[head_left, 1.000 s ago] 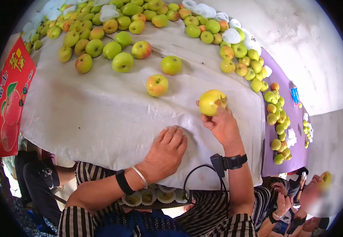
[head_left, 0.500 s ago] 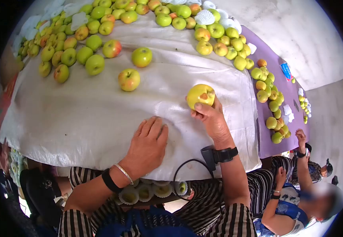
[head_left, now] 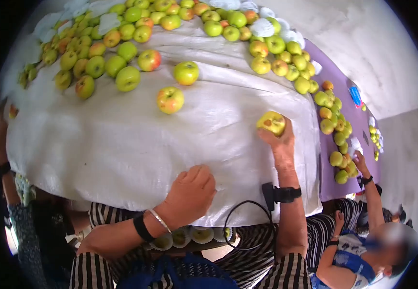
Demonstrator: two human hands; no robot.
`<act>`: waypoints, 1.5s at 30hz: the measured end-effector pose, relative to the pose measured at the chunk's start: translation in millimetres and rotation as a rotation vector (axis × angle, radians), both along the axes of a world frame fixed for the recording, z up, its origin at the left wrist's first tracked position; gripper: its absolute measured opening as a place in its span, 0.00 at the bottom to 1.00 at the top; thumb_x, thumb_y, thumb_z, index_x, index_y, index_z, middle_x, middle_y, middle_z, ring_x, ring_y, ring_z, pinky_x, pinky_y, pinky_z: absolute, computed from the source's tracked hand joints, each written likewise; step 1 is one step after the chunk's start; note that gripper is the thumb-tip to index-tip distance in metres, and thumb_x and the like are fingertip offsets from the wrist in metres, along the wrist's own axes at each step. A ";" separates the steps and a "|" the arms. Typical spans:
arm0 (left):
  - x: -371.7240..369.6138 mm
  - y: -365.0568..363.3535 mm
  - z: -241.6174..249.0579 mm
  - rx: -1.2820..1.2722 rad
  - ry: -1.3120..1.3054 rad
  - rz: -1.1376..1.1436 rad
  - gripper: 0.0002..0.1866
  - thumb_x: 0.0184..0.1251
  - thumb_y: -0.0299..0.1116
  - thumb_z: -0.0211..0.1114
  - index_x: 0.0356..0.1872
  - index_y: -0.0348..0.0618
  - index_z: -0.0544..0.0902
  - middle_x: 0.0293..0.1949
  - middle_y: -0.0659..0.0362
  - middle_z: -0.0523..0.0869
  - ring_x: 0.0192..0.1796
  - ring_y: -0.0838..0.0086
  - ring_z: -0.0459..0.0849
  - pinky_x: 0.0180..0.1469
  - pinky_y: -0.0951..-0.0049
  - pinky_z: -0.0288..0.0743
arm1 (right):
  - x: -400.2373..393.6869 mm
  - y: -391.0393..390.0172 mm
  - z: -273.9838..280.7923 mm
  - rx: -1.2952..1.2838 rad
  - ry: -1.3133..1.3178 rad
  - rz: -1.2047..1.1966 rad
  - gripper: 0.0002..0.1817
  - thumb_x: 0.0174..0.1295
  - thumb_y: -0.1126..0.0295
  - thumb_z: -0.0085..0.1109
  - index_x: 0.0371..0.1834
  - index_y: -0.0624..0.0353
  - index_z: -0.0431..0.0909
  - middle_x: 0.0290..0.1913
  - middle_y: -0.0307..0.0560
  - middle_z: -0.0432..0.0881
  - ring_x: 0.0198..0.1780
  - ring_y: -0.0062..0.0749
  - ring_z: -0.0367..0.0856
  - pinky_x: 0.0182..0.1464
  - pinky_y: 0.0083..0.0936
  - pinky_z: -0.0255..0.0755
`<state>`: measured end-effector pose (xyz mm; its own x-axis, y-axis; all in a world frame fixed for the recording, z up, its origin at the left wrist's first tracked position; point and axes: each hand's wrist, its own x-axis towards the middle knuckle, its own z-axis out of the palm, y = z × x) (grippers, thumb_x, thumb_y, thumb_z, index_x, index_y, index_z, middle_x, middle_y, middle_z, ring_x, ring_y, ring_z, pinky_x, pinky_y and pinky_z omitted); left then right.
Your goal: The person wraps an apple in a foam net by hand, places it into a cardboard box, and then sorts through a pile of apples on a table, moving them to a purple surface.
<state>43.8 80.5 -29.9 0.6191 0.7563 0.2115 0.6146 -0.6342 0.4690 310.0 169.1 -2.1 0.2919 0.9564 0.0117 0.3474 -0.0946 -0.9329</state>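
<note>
My right hand (head_left: pixel 282 140) is closed around a yellow-green apple (head_left: pixel 277 126) with a brown blemish, held over the right part of the white sheet. Lower down, my left hand (head_left: pixel 189 195) rests on the sheet with its fingers curled in and nothing seen in them. Ahead of my hands lie two loose apples, a yellow-red one (head_left: pixel 170 100) and a greener one (head_left: pixel 186 72). A large spread of green and reddish apples (head_left: pixel 128 78) covers the far left of the sheet.
The white sheet (head_left: pixel 108 144) covers the table. A purple-covered table (head_left: pixel 328 168) with more apples (head_left: pixel 336 158) adjoins on the right, where a co-worker's hand (head_left: pixel 360 163) reaches in. Apples in foam nets (head_left: pixel 202 235) sit below the near edge. Another person's arm (head_left: pixel 1 144) shows at left.
My right hand has moved right with the apple, tilting it. My left hand's fingers have curled from flat. The co-worker's hand at right has lowered to the purple table, and an arm has appeared at left.
</note>
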 end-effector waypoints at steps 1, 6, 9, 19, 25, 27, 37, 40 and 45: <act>-0.8 -0.8 -0.5 0.010 -0.005 0.001 0.21 0.59 0.36 0.73 0.50 0.36 0.79 0.54 0.49 0.77 0.57 0.56 0.79 0.54 0.58 0.76 | -1.1 1.5 -2.1 0.013 -0.035 0.000 0.35 0.54 0.71 0.79 0.64 0.66 0.72 0.51 0.48 0.83 0.51 0.30 0.83 0.57 0.28 0.80; -1.1 -0.9 0.4 0.040 -0.015 -0.003 0.21 0.56 0.37 0.74 0.47 0.38 0.79 0.52 0.51 0.77 0.54 0.59 0.79 0.47 0.61 0.76 | -8.5 15.4 -5.2 0.011 -0.116 0.038 0.38 0.51 0.73 0.80 0.65 0.66 0.71 0.52 0.49 0.82 0.53 0.33 0.82 0.58 0.30 0.80; -1.5 0.3 4.1 0.021 -0.046 0.001 0.20 0.53 0.38 0.76 0.44 0.40 0.80 0.50 0.52 0.78 0.52 0.60 0.79 0.46 0.61 0.76 | -21.1 22.3 -9.1 0.041 -0.187 0.130 0.38 0.51 0.73 0.80 0.66 0.64 0.71 0.53 0.50 0.82 0.54 0.34 0.82 0.59 0.31 0.80; 0.2 4.5 -7.2 0.071 -0.202 0.025 0.17 0.54 0.37 0.74 0.40 0.43 0.79 0.44 0.55 0.77 0.48 0.63 0.79 0.43 0.65 0.78 | -88.2 27.5 9.2 0.025 -0.200 0.504 0.37 0.53 0.80 0.77 0.67 0.59 0.70 0.53 0.46 0.83 0.54 0.34 0.83 0.61 0.31 0.79; 1.6 4.9 -8.4 0.042 -0.199 0.036 0.16 0.55 0.35 0.72 0.41 0.41 0.79 0.45 0.56 0.76 0.48 0.63 0.78 0.42 0.65 0.78 | -96.3 49.0 17.6 -0.071 -0.346 0.496 0.41 0.56 0.70 0.79 0.72 0.61 0.67 0.63 0.56 0.80 0.62 0.42 0.81 0.65 0.35 0.77; 2.2 6.4 -8.9 0.037 -0.202 0.032 0.16 0.55 0.35 0.71 0.42 0.41 0.79 0.45 0.56 0.76 0.48 0.64 0.78 0.42 0.65 0.78 | -92.0 52.2 14.8 -0.053 -0.406 0.476 0.44 0.56 0.65 0.80 0.75 0.62 0.66 0.66 0.59 0.79 0.67 0.47 0.79 0.66 0.37 0.75; 2.3 6.5 -9.2 0.028 -0.200 0.046 0.17 0.53 0.36 0.70 0.41 0.40 0.79 0.45 0.57 0.76 0.49 0.66 0.78 0.41 0.68 0.80 | -130.8 70.8 72.5 0.108 -0.636 0.679 0.37 0.58 0.61 0.78 0.69 0.64 0.75 0.66 0.62 0.80 0.69 0.57 0.77 0.68 0.49 0.72; 1.0 7.4 -4.4 0.012 -0.170 0.039 0.17 0.53 0.36 0.71 0.41 0.38 0.80 0.45 0.57 0.76 0.50 0.67 0.78 0.41 0.69 0.80 | -170.5 76.0 80.2 0.261 -0.836 0.813 0.26 0.58 0.62 0.74 0.58 0.63 0.82 0.57 0.59 0.83 0.59 0.59 0.81 0.62 0.49 0.75; -2.0 9.0 -1.7 -0.008 -0.103 -0.005 0.18 0.52 0.36 0.72 0.42 0.37 0.80 0.45 0.57 0.76 0.50 0.68 0.78 0.42 0.69 0.80 | -208.0 114.8 72.9 0.264 -1.143 0.797 0.21 0.62 0.62 0.70 0.56 0.61 0.83 0.53 0.55 0.84 0.55 0.54 0.83 0.57 0.49 0.77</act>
<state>41.8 89.5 -31.7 0.5980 0.7553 0.2683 0.5596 -0.6331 0.5349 102.0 283.9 70.8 -0.6087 0.7902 0.0719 0.7877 0.6127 -0.0651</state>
